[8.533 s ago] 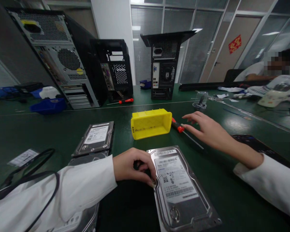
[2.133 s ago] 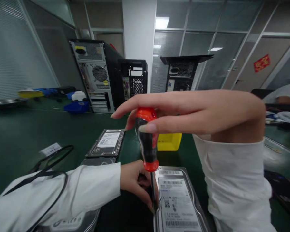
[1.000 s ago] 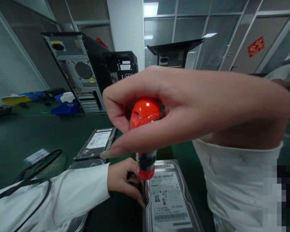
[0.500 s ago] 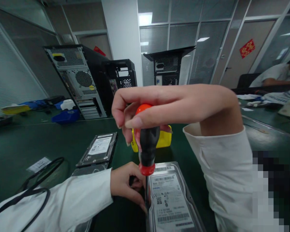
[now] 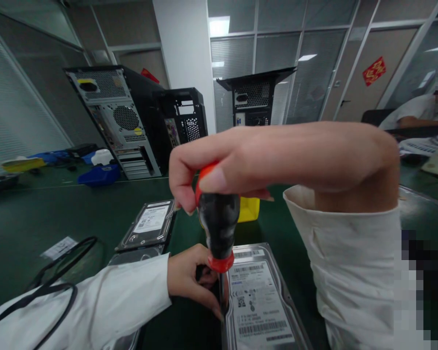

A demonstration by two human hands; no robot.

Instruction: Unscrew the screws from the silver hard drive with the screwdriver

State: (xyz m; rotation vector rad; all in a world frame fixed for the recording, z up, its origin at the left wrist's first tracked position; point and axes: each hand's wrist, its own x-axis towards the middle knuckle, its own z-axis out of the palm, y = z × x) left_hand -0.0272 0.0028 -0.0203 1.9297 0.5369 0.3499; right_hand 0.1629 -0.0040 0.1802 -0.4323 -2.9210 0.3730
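Observation:
My right hand point(image 5: 237, 163) is wrapped round the red and black handle of a screwdriver point(image 5: 221, 223), held upright with its thumb near the top. The shaft points down at the left edge of a silver hard drive point(image 5: 257, 301) with a white label; the tip is hidden. At that same edge, my left hand point(image 5: 193, 274) is closed, its thumb against the drive's side and its other fingers curled and partly hidden. Behind the screwdriver a yellow container point(image 5: 250, 209) shows in part.
More hard drives point(image 5: 151, 223) lie to the left, near a black cable point(image 5: 67, 265) and a label bag point(image 5: 60, 248). Computer cases point(image 5: 126, 121) stand at the back, with a blue tray point(image 5: 99, 175) beside them. Another person point(image 5: 416, 112) sits at far right.
My right hand has turned about the screwdriver, its wrist swinging to the right and its fingers closing tighter on the handle. The handle leans slightly differently. My left hand and the drive stay put.

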